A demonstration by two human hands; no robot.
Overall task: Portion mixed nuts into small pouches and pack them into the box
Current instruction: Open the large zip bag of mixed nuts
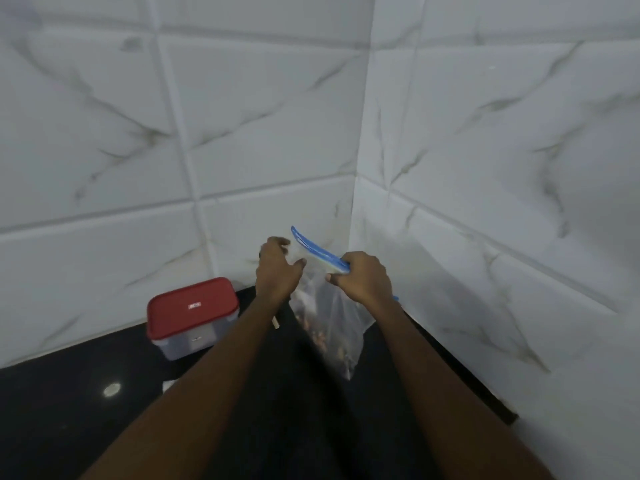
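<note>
At your left the red-lidded box [192, 317] sits closed on the black counter [69, 410], against the wall. Your left hand [277, 268] curls at the edge of the clear bag [332, 323] of nuts [318, 337] — whether it pinches the plastic, you cannot tell. Your right hand [363, 278] grips the blue zip strip [311, 245] — the bag hangs over the counter.
</note>
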